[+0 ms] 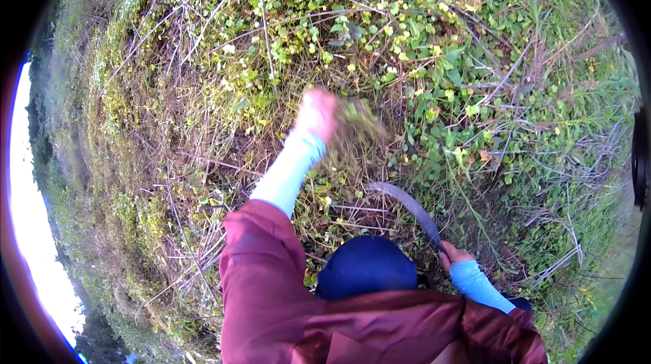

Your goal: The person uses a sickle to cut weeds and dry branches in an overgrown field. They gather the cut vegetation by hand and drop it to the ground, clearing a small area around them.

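My left hand [317, 112], blurred by motion, reaches out over the low plants in front of me. Its fingers look closed, and a blurred tuft of grass [363, 122] extends from it to the right, apparently held. At the lower right, my right hand [454, 256] grips the handle end of a sickle, close to my body. The curved metal blade [409, 203] arcs up and to the left over the ground, its tip pointing towards the vegetation below my left hand. Most of the handle is hidden by the hand.
Leafy ground cover [427, 94] spreads ahead and to the right. Dry woody stems [264, 23] stand and lie across the upper part, with more dry twigs [559, 257] at the right. My dark blue-clad knee [368, 267] is just below the blade.
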A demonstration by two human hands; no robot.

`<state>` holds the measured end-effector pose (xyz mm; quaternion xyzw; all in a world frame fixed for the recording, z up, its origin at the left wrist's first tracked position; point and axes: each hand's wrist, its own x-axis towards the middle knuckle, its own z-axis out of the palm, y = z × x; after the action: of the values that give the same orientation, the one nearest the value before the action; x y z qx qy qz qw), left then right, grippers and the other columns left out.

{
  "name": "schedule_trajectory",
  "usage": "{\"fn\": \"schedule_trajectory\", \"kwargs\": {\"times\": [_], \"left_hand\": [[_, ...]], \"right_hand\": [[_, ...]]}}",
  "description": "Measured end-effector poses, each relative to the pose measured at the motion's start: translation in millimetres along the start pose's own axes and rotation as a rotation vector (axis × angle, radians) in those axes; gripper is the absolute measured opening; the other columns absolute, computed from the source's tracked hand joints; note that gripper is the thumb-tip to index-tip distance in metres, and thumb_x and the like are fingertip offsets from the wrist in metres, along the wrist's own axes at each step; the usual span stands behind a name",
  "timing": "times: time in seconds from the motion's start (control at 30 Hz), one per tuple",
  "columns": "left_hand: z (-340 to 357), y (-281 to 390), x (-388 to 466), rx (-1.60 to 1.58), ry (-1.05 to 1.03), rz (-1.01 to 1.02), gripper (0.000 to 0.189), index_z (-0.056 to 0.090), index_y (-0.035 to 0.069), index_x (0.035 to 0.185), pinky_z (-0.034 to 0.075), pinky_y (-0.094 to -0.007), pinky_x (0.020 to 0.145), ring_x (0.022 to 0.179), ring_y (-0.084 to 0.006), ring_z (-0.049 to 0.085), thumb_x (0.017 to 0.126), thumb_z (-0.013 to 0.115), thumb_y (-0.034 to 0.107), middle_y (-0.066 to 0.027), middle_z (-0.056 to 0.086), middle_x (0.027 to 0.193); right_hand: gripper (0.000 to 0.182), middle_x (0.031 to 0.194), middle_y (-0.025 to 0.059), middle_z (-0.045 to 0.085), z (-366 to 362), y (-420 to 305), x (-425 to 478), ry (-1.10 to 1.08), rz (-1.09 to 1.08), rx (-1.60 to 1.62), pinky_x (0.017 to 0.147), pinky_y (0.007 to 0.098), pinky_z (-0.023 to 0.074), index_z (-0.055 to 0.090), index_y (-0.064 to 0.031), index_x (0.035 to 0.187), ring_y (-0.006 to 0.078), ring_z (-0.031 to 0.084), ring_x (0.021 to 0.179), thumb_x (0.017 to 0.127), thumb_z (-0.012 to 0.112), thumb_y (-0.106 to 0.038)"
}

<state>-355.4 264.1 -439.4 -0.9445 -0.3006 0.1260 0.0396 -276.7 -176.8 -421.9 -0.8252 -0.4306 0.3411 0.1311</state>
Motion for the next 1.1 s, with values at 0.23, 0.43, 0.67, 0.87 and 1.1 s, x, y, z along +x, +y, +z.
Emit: {"fn": "schedule_trajectory", "kwargs": {"times": [0.23,0.43,0.67,0.87,1.1], "left_hand": [[2.8,-107.8,57.9,-0.26,0.062,-0.786,0.067,0.029,0.004,0.13,0.035,-0.0432,0.098,0.123,-0.0374,0.033,0.08,0.059,0.036,-0.0258,0.032,0.133],[21.5,-143.6,50.5,-0.187,0.083,-0.619,0.047,0.051,-0.003,0.101,0.049,-0.0387,0.077,0.086,-0.0327,0.061,0.081,0.055,0.039,-0.0203,0.061,0.093],[-5.1,-42.3,-46.2,-0.511,-0.581,-0.21,0.037,0.057,0.0,0.098,0.051,-0.0363,0.075,0.075,-0.0256,0.062,0.09,0.039,0.031,-0.016,0.062,0.081],[95.7,49.0,-122.8,-0.453,-0.414,0.18,0.045,0.054,0.001,0.104,0.045,-0.0408,0.087,0.095,-0.0276,0.056,0.081,0.056,0.039,-0.0203,0.056,0.102],[38.1,-112.2,4.6,-0.204,0.321,-0.667,0.044,0.049,0.004,0.106,0.025,-0.0485,0.105,0.131,-0.0399,0.015,0.072,0.068,0.025,-0.0289,0.018,0.138]], "right_hand": [[0.031,0.067,0.0164,0.057,4.0,-4.8,-17.9,0.003,0.076,-0.015,0.053,0.0405,0.0445,0.05,-0.0102,0.113,0.0325,0.058,0.059,0.083,0.054,-0.015],[0.032,0.062,0.0141,0.055,2.4,-8.1,-14.0,-0.015,0.047,0.014,0.052,0.0413,0.0443,0.048,-0.0118,0.113,0.0318,0.056,0.056,0.083,0.054,-0.019],[0.032,0.061,0.0138,0.055,6.2,1.1,-16.8,-0.023,0.059,0.004,0.052,0.041,0.0446,0.048,-0.0116,0.113,0.0309,0.057,0.056,0.082,0.054,-0.019],[0.03,0.059,0.0138,0.054,8.0,0.6,-5.0,-0.051,0.069,0.083,0.05,0.0414,0.0433,0.049,-0.0133,0.111,0.032,0.056,0.054,0.082,0.054,-0.019],[0.034,0.061,0.0148,0.055,3.1,-3.0,-7.7,-0.033,0.019,-0.022,0.051,0.0421,0.0439,0.047,-0.0124,0.114,0.0324,0.057,0.056,0.082,0.055,-0.02]]}}
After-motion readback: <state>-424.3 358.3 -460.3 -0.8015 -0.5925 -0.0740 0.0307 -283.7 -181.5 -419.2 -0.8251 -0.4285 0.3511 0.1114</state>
